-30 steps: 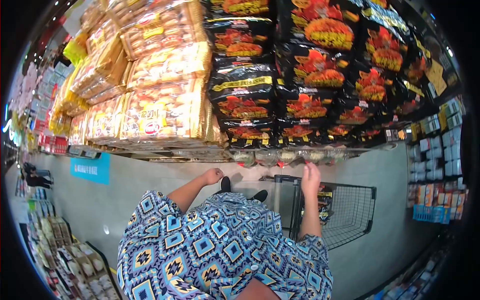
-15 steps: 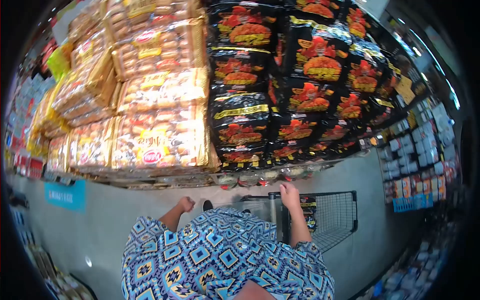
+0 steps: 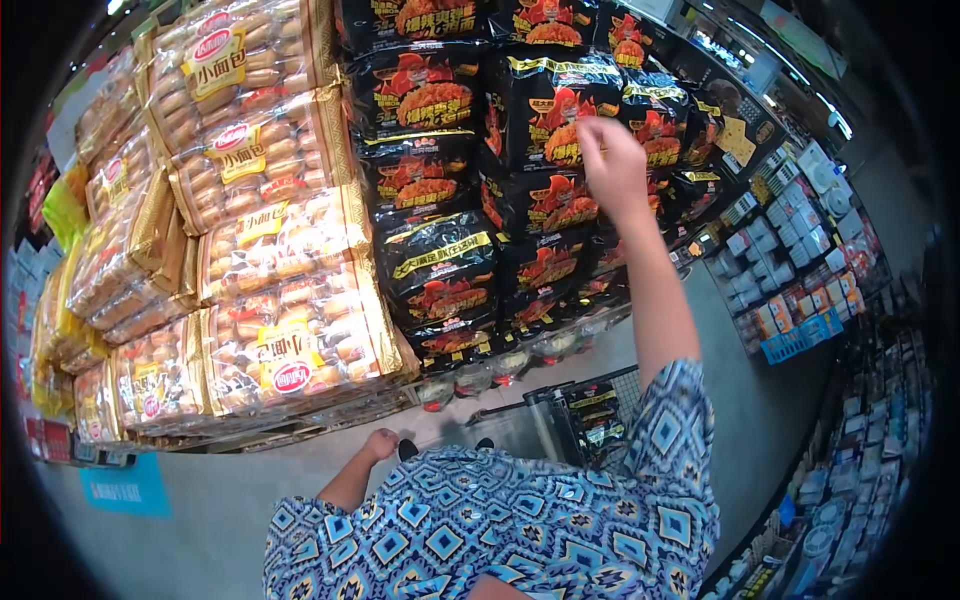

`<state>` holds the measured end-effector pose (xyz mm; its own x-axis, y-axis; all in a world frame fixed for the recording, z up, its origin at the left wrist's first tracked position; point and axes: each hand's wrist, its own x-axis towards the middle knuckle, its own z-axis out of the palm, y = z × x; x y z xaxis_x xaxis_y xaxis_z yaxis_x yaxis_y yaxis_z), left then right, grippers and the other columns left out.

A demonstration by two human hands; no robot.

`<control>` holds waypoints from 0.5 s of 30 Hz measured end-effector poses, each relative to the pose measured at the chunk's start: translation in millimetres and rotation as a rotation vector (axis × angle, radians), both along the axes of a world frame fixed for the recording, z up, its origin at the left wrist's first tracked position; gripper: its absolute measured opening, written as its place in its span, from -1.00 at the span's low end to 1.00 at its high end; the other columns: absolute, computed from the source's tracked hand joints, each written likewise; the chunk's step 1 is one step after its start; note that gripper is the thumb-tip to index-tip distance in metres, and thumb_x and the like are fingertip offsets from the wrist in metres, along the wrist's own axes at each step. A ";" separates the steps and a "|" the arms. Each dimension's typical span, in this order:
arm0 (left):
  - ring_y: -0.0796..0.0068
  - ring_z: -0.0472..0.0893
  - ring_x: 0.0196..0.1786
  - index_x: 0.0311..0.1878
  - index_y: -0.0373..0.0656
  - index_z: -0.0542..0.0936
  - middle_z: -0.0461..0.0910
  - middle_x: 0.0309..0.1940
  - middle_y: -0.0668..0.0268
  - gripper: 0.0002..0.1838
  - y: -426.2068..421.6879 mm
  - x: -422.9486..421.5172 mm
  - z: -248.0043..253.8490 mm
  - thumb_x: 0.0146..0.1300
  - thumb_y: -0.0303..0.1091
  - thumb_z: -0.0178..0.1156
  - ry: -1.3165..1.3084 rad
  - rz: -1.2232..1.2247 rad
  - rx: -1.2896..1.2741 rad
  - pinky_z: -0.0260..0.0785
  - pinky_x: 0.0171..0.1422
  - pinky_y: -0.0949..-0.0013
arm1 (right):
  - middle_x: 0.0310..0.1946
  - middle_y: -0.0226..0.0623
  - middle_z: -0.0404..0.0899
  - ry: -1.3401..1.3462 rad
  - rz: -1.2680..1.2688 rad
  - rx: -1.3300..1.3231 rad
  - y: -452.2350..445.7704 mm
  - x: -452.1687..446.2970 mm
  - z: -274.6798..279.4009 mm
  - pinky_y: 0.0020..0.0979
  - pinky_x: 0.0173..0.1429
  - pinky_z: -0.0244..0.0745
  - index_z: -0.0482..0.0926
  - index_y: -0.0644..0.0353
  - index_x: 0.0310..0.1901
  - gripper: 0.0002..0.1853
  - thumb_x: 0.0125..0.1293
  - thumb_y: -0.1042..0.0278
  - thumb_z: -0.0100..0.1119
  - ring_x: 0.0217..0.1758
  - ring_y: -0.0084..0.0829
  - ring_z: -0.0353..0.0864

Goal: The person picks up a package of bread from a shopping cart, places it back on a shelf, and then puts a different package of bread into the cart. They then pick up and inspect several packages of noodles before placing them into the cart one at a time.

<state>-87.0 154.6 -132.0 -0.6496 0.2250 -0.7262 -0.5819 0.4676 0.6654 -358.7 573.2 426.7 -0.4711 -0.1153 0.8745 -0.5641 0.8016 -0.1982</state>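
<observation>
My right hand [image 3: 614, 168] is raised in front of a stack of black instant noodle packs [image 3: 430, 95]. It is slightly blurred; its fingers look loosely bent with the thumb apart, and nothing shows in it. Whether it touches the pack [image 3: 560, 82] behind it, I cannot tell. Low at my side, my left hand [image 3: 381, 443] is curled closed with nothing visible in it. Below the stack stands a shopping cart [image 3: 628, 388], partly hidden by my right sleeve, with black noodle packs [image 3: 594, 412] inside. No hand is on the cart handle [image 3: 543, 425].
Clear bags of small bread rolls [image 3: 285, 350] with gold edges are piled to the left of the noodles. Stacked goods [image 3: 770, 245] and a blue basket [image 3: 803, 338] stand at the right. A blue sign [image 3: 128, 485] is at the lower left.
My right hand has left the cart handle and risen up to the front of the noodle packs. The view has shifted, and the cart appears lower and more covered by my arm.
</observation>
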 end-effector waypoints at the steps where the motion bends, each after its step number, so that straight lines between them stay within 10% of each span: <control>1: 0.45 0.58 -0.54 -0.24 -0.26 0.61 0.64 -0.45 0.26 -0.75 8.0 0.0 15.4 0.24 -0.24 0.14 -0.003 0.020 0.019 0.44 -0.43 0.36 | -0.24 -0.12 0.66 -0.060 -0.030 -0.008 -5.5 -18.1 20.2 -0.23 -0.04 0.53 0.63 0.25 -0.22 -0.84 0.30 0.34 0.21 -0.12 -0.16 0.64; 9: 0.50 0.61 -0.38 -0.07 -0.27 0.57 0.62 -0.40 0.29 -0.73 82.9 -11.1 84.9 0.33 -0.26 0.16 0.184 -0.057 0.265 0.48 -0.25 0.40 | -0.10 -0.18 0.66 -0.096 -0.342 0.680 8.5 -137.9 94.4 -0.13 0.10 0.53 0.57 0.08 0.03 -0.72 0.31 0.26 0.14 -0.02 -0.06 0.61; 15: 0.59 0.58 -0.32 0.00 -0.28 0.56 0.61 -0.37 0.35 -0.69 115.1 -44.2 135.6 0.39 -0.23 0.16 0.313 -0.133 0.430 0.45 -0.19 0.46 | -0.19 -0.09 0.68 -0.345 -0.360 0.637 4.4 -146.9 108.6 -0.08 0.05 0.54 0.63 0.04 -0.06 -0.77 0.33 0.21 0.10 -0.05 -0.02 0.64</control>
